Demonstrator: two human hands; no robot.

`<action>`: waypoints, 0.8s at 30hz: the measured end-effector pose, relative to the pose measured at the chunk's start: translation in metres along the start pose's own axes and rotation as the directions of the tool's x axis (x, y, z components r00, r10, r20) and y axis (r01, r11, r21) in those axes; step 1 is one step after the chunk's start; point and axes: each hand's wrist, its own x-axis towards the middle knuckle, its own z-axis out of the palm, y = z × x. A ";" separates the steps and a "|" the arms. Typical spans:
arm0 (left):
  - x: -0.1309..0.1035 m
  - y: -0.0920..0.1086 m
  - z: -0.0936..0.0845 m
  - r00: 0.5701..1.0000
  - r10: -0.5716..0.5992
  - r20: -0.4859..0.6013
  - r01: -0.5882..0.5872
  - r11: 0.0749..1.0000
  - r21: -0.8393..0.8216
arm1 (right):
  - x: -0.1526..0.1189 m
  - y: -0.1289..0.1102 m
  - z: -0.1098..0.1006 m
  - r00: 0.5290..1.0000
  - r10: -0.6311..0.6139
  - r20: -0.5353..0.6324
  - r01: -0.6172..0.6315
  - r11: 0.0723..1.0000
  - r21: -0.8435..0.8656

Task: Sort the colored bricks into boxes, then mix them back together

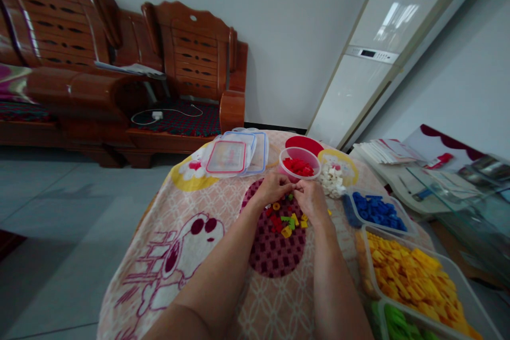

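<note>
My left hand (274, 188) and my right hand (309, 195) meet over the table just in front of a round tub (282, 166) of red pieces (298, 167). Fingers of both hands are pinched together; whatever lies between them is too small to make out. Below the hands, on a dark red printed patch of the cloth, lie loose red (276, 223), green (292, 222) and yellow pieces (286, 231). White pieces (332, 179) are heaped right of the tub.
Clear boxes hold blue (378, 211), yellow (414, 276) and green pieces (402, 324) along the right edge. Stacked lids (227, 157) lie at the back left, a red lid (304, 144) behind the tub. A glass shelf (470, 207) stands right; wooden seats (191, 64) stand behind.
</note>
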 end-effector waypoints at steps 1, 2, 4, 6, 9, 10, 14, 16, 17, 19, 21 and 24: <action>0.000 0.000 0.000 1.000 -0.001 -0.001 0.001 1.000 0.012 | 0.000 -0.001 0.000 1.000 0.003 0.002 -0.003 1.000 -0.025; 0.000 0.000 0.001 1.000 -0.002 -0.002 0.002 1.000 0.026 | 0.000 -0.001 0.000 1.000 0.005 0.004 -0.005 0.999 -0.048; 0.000 0.000 0.002 1.000 -0.003 -0.006 0.004 0.999 0.052 | 0.000 -0.002 0.000 1.000 0.010 0.006 -0.010 0.996 -0.090; 0.000 0.001 0.003 1.000 -0.002 -0.008 0.002 0.998 0.065 | -0.001 -0.003 -0.001 1.000 0.014 0.008 -0.013 0.993 -0.119; 0.000 0.001 0.004 1.000 0.005 -0.016 -0.004 0.997 0.080 | -0.001 -0.003 -0.001 1.000 0.008 0.005 -0.007 0.991 -0.131; 0.000 0.001 0.004 1.000 0.007 -0.018 -0.005 0.996 0.088 | -0.001 -0.003 -0.002 1.000 0.003 0.003 -0.003 0.992 -0.129; -0.001 0.003 0.004 1.000 -0.009 -0.009 0.009 0.997 0.076 | -0.001 -0.003 -0.004 1.000 0.011 0.001 -0.011 0.996 -0.087; -0.001 0.003 0.003 1.000 -0.019 0.010 0.019 1.000 0.025 | -0.001 -0.003 -0.004 1.000 0.026 0.003 -0.026 0.999 -0.024; -0.001 0.003 0.003 0.999 -0.023 0.023 0.023 1.000 -0.007 | -0.001 -0.002 -0.005 1.000 0.026 0.000 -0.026 1.000 0.013; -0.001 0.003 0.002 0.998 -0.030 0.047 0.034 0.997 -0.075 | -0.001 -0.001 -0.004 1.000 0.008 -0.013 -0.007 0.997 0.079; -0.001 0.002 0.002 0.997 -0.039 0.059 0.047 0.989 -0.139 | -0.001 0.000 -0.003 0.999 -0.019 -0.031 0.022 0.992 0.124; -0.001 0.001 0.001 0.996 -0.054 0.076 0.069 0.975 -0.211 | -0.001 0.001 -0.002 0.998 -0.043 -0.049 0.051 0.985 0.168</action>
